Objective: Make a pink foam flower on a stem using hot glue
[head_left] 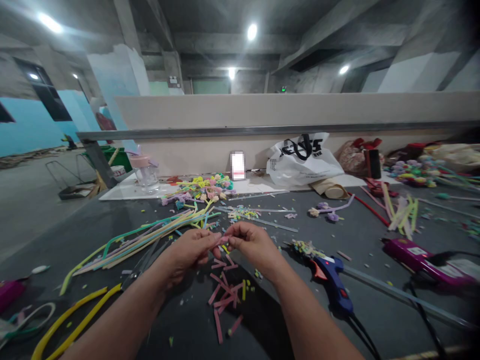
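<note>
Fingertips of my left hand (189,255) and my right hand (257,247) meet over the middle of the table, both pinching a small pink pipe cleaner piece (224,240). The fingers partly cover it. Below them, several short pink pipe cleaner pieces (224,287) lie in a loose heap with some yellow bits. A bundle of long pipe cleaners (142,240) rests beyond my left forearm. Beside that arm are shears with yellow handles (63,320). Right of my right hand lies a blue glue gun (333,287), with crumbs stuck around its nozzle.
Pipe cleaner flowers (206,189) are piled behind my hands, near clear glue sticks (262,211). Along the back stand a cup (145,175), a phone (237,166) and a white bag (303,162). A purple tool (423,260) with a cord lies far right.
</note>
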A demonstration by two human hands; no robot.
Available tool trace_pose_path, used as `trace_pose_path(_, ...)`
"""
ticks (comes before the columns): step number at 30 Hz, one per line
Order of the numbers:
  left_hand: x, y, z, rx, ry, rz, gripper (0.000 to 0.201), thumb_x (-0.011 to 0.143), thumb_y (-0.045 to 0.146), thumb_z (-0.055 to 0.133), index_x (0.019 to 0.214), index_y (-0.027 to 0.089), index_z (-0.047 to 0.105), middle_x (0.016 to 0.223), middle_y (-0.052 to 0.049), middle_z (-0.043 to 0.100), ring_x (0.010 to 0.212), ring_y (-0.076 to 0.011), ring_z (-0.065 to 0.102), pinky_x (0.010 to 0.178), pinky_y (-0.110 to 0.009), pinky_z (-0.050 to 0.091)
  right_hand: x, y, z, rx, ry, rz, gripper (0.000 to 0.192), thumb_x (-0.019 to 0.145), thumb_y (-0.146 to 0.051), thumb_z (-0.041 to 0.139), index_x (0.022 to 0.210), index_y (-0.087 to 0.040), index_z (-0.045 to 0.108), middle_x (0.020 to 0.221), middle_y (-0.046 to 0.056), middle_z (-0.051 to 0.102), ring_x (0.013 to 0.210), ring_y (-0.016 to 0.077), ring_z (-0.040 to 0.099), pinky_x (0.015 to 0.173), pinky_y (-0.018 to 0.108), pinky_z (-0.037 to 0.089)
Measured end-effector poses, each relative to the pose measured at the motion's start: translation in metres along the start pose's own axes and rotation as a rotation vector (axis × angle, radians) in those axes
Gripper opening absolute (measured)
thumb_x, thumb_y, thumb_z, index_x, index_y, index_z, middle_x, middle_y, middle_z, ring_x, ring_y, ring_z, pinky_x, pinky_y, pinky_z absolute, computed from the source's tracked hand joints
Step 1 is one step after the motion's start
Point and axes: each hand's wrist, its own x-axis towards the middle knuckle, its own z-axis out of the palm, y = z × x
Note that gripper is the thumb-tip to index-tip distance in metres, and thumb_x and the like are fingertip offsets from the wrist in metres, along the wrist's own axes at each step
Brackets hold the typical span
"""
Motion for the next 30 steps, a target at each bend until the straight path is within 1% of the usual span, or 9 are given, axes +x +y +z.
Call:
trace_pose_path(3, 0.0025, -0.0031, 0.0002, 0.039, -0.004, -0.005, 0.043, 0.074, 0.053, 0.052, 0.062, 0.012, 0.058, 0.051, 0.003, 0.051, 0.035, -0.0029, 0.028, 0.036, -0.019, 0.012, -0.0006, 0.0002, 0.0009, -0.008, -0.013, -0.014, 0.005, 0.067, -0.017, 0.062, 0.071, -0.019, 0.063, 0.061, -0.003, 0.061, 0.057, 0.0113, 0.056, 0.058, 0.024, 0.043)
trace_pose_path(9, 0.0024, -0.0032, 0.0024, 0.014, -0.002, -0.016, 0.04, 0.072, 0.051, 0.057, 0.059, 0.013, 0.056, 0.046, 0.005, 0.048, 0.034, -0.0029, 0.029, 0.037, -0.019, 0.015, -0.0014, 0.0022, 0.0012, -0.014, -0.017, -0.03, 0.008, 0.068, -0.017, 0.062, 0.076, -0.019, 0.064, 0.064, -0.002, 0.064, 0.06, 0.0125, 0.058, 0.06, 0.026, 0.044)
trace_pose_path(12, 0.0014, -0.0021, 0.0027, -0.039, -0.016, -0.048, 0.038, 0.069, 0.05, 0.06, 0.061, 0.014, 0.055, 0.048, 0.005, 0.051, 0.033, -0.0025, 0.03, 0.036, -0.019, 0.015, -0.0019, 0.0023, 0.0018, -0.016, -0.008, -0.029, 0.009, 0.068, -0.016, 0.061, 0.076, -0.019, 0.064, 0.064, -0.003, 0.063, 0.059, 0.0121, 0.058, 0.06, 0.025, 0.044)
trace_pose_path(18, 0.003, -0.0054, 0.0009, -0.113, -0.06, -0.047, 0.036, 0.067, 0.048, 0.064, 0.065, 0.014, 0.053, 0.054, 0.003, 0.056, 0.033, -0.0016, 0.028, 0.036, -0.019, 0.015, -0.0021, 0.0012, 0.0026, -0.036, 0.029, -0.028, 0.012, 0.067, -0.017, 0.062, 0.076, -0.019, 0.068, 0.063, -0.003, 0.065, 0.056, 0.0112, 0.056, 0.058, 0.025, 0.043)
trace_pose_path(22, 0.0065, -0.0095, 0.0024, -0.04, -0.019, -0.025, 0.037, 0.068, 0.049, 0.061, 0.06, 0.014, 0.052, 0.049, 0.003, 0.054, 0.034, -0.003, 0.027, 0.037, -0.02, 0.014, -0.0016, 0.0022, 0.0058, -0.075, 0.113, -0.006, 0.013, 0.064, -0.017, 0.064, 0.075, -0.019, 0.071, 0.065, -0.001, 0.067, 0.06, 0.0129, 0.058, 0.062, 0.027, 0.044)
trace_pose_path(24, 0.0069, -0.0095, 0.0041, 0.051, 0.022, -0.002, 0.041, 0.069, 0.051, 0.059, 0.055, 0.014, 0.053, 0.043, 0.004, 0.048, 0.035, -0.0035, 0.025, 0.037, -0.02, 0.014, -0.0015, 0.0027, 0.008, -0.039, 0.141, 0.016, 0.017, 0.063, -0.015, 0.063, 0.077, -0.019, 0.071, 0.066, -0.001, 0.068, 0.062, 0.0137, 0.059, 0.063, 0.027, 0.045)
trace_pose_path(26, 0.0055, -0.0081, 0.0048, 0.116, 0.037, 0.02, 0.045, 0.071, 0.052, 0.056, 0.05, 0.013, 0.053, 0.039, 0.005, 0.042, 0.035, -0.0039, 0.025, 0.038, -0.021, 0.013, -0.0015, 0.0028, 0.0091, 0.061, 0.12, 0.033, 0.021, 0.063, -0.016, 0.063, 0.082, -0.02, 0.071, 0.068, -0.001, 0.068, 0.06, 0.0134, 0.059, 0.059, 0.026, 0.045)
trace_pose_path(28, 0.0027, -0.0063, 0.0036, 0.104, 0.02, 0.029, 0.046, 0.074, 0.053, 0.054, 0.051, 0.013, 0.054, 0.039, 0.006, 0.039, 0.035, -0.0037, 0.024, 0.038, -0.021, 0.012, -0.0017, 0.0024, 0.0086, 0.166, 0.077, 0.033, 0.026, 0.064, -0.019, 0.064, 0.09, -0.021, 0.069, 0.071, -0.001, 0.068, 0.054, 0.0113, 0.057, 0.054, 0.025, 0.044)
trace_pose_path(30, -0.0002, -0.005, 0.0008, 0.024, -0.003, 0.015, 0.042, 0.075, 0.052, 0.054, 0.061, 0.012, 0.059, 0.042, 0.006, 0.042, 0.035, -0.0032, 0.023, 0.037, -0.021, 0.011, -0.0022, 0.0017, 0.0067, 0.239, 0.046, 0.024, 0.031, 0.067, -0.022, 0.065, 0.098, -0.022, 0.067, 0.078, -0.001, 0.069, 0.05, 0.0084, 0.054, 0.053, 0.024, 0.043)
